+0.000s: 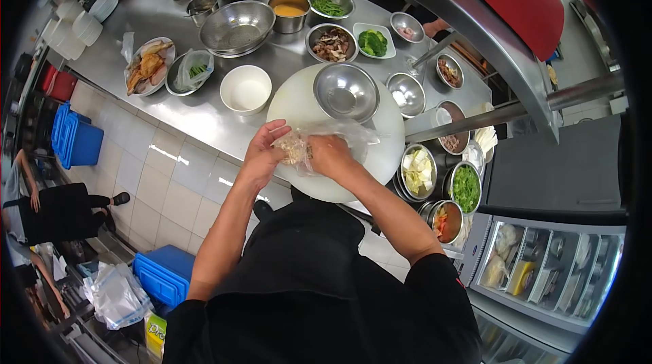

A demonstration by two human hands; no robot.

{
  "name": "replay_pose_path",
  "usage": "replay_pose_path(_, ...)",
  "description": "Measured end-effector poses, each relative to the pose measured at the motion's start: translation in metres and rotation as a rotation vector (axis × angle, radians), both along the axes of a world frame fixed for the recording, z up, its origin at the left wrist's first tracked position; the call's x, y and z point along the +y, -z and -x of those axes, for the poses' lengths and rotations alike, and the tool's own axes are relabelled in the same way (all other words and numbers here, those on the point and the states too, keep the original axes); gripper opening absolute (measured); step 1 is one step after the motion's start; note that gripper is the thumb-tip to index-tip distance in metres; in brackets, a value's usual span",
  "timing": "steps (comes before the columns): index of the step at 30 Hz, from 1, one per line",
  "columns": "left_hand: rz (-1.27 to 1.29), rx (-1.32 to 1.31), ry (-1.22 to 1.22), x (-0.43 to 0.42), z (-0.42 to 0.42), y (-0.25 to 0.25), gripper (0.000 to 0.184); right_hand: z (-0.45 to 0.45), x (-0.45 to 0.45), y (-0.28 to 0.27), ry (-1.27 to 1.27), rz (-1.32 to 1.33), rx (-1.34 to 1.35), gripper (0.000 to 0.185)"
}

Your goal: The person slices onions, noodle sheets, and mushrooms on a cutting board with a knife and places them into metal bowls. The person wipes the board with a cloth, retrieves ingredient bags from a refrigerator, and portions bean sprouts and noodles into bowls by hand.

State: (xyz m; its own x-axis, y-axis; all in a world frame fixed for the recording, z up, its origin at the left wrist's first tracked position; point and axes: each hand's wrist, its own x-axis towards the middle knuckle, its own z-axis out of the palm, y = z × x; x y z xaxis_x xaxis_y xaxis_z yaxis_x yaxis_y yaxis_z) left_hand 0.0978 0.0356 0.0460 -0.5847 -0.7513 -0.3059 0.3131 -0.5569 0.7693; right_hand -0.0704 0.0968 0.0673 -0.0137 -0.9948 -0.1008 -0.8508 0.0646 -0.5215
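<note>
Over the round white cutting board (282, 107), a clear plastic bag (356, 134) with pale, crumbly food in it lies between my hands. My left hand (263, 150) holds the bag's left side, its thumb on the bag and its other fingers partly spread. My right hand (327, 155) is at the bag's opening, with its fingers hidden by the plastic and the food. Just beyond the hands, an empty steel bowl (346, 92) sits on the board. A white bowl (246, 90) stands to the left of the board.
Steel bowls of food stand along the back, among them chopped meat (331, 43) and green beans (329, 7). Broccoli (372, 43) is on a white dish. Vegetable containers (418, 172) stand at the right, below a metal rail (516, 117). Another person (54, 211) is at the far left.
</note>
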Motion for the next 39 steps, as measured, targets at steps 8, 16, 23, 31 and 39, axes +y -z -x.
replay_pose_path(8,0.119,-0.151,-0.093,-0.011,-0.004,0.034,0.054,0.027,0.001,-0.016,-0.08,-0.123,0.064,0.036)
replay_pose_path(16,0.386,-0.253,-0.135,0.01,0.02,0.023,0.042,0.007,-0.003,0.007,-0.247,-0.111,0.293,0.047)
replay_pose_path(23,0.337,-0.218,-0.172,0.012,0.014,0.023,0.045,0.013,-0.003,0.008,-0.187,0.014,0.262,0.037)
replay_pose_path(31,0.289,-0.174,-0.115,0.016,0.013,0.005,0.048,0.025,-0.006,-0.019,-0.244,-0.023,0.135,0.034)
replay_pose_path(39,0.305,-0.16,-0.086,0.02,0.02,0.0,0.045,0.024,0.007,0.055,-0.087,0.163,0.316,0.028)
